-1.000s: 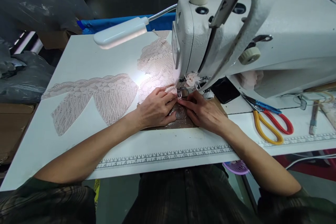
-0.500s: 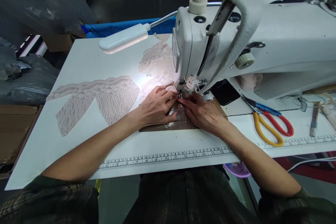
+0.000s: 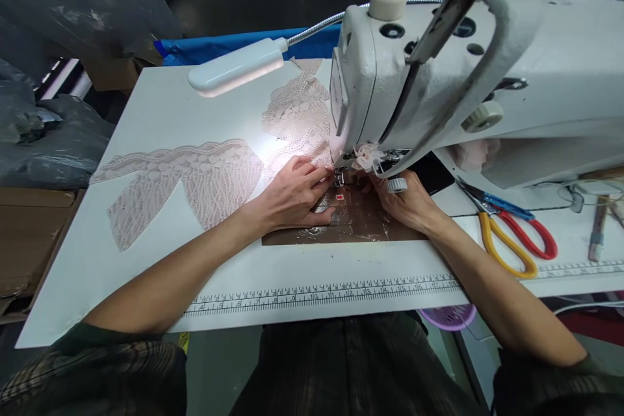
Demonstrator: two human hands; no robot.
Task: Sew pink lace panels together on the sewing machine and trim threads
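My left hand (image 3: 302, 194) lies flat on a pale pink lace piece (image 3: 298, 107) just left of the presser foot (image 3: 340, 177) of the white sewing machine (image 3: 358, 78). Its thumb is stretched apart on the brown machine plate (image 3: 351, 227). Curled fingers of my right hand (image 3: 409, 201) reach in behind a ribbed white knob (image 3: 396, 185), to the right of the presser foot. Those fingertips are partly covered, and what they hold, if anything, is hidden. A small fabric flower (image 3: 368, 157) is fixed above the foot.
Left on the table lie other lace pieces (image 3: 195, 172). A white lamp (image 3: 238, 67) lights the sewing spot. On the right are scissors (image 3: 509, 244) with yellow and red handles, a black phone-like slab (image 3: 433, 174) and a marker-like stick (image 3: 597, 229). A printed ruler (image 3: 322, 292) follows the front edge.
My right hand has moved right, away from the needle area and behind the knob. A metal ring seen at the foot earlier no longer shows there. My left hand stays on the lace.
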